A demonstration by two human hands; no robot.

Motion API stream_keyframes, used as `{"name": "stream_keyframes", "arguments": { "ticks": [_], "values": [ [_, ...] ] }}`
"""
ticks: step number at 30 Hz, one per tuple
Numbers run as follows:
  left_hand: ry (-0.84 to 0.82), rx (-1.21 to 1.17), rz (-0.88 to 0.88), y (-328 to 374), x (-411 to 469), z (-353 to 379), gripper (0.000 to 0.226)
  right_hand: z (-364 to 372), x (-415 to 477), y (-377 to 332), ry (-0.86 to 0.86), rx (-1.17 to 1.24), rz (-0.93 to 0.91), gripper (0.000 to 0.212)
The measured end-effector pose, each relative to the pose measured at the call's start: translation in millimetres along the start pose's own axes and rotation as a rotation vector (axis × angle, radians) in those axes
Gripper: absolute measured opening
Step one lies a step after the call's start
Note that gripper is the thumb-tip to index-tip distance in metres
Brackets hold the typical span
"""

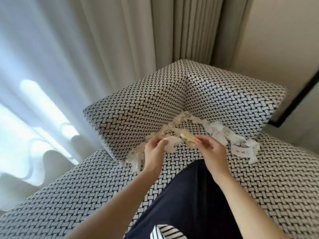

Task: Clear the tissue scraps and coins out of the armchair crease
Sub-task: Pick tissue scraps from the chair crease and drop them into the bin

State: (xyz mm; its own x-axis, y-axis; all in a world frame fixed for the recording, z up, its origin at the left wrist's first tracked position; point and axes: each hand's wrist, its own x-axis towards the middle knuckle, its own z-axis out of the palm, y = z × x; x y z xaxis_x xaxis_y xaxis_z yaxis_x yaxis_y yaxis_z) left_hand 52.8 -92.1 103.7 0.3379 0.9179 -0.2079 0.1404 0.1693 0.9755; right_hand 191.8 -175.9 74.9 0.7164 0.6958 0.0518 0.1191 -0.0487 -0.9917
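Torn white tissue scraps [222, 133] filled the basket-weave armchair [138, 104] crease; left hand [154, 148] pinched a curled scrap [170, 144], right hand [212, 150] gripped a tan object [188, 137] (blurred).

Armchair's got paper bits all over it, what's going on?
A person is picking litter out of the armchair crease. Their left grip pinches a white tissue scrap; their right grip holds a pale tan object I cannot identify. Many torn scraps lie along the crease. No coins show.
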Motion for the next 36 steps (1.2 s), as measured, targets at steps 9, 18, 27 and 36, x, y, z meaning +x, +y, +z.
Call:
{"name": "stream_keyframes", "arguments": {
  "ticks": [9,18,27,36],
  "values": [
    [-0.291,0.027,0.163,58.5,-39.7,151.0,0.009,-161.8,-23.7,-37.8,0.293,-0.093,-0.155,0.019],
    [-0.542,0.160,0.124,43.3,-91.9,265.7,0.008,-267.9,-72.8,-29.6,0.623,-0.137,-0.023,0.016],
    [-0.784,0.316,0.014,-9.6,-124.9,316.6,0.028,-316.4,-135.9,16.1,0.873,-0.085,0.195,0.015],
    [-0.959,0.483,-0.075,-45.2,-154.3,352.1,0.021,-351.9,-190.2,58.4,0.992,-0.145,0.384,0.015]
  ]
}}
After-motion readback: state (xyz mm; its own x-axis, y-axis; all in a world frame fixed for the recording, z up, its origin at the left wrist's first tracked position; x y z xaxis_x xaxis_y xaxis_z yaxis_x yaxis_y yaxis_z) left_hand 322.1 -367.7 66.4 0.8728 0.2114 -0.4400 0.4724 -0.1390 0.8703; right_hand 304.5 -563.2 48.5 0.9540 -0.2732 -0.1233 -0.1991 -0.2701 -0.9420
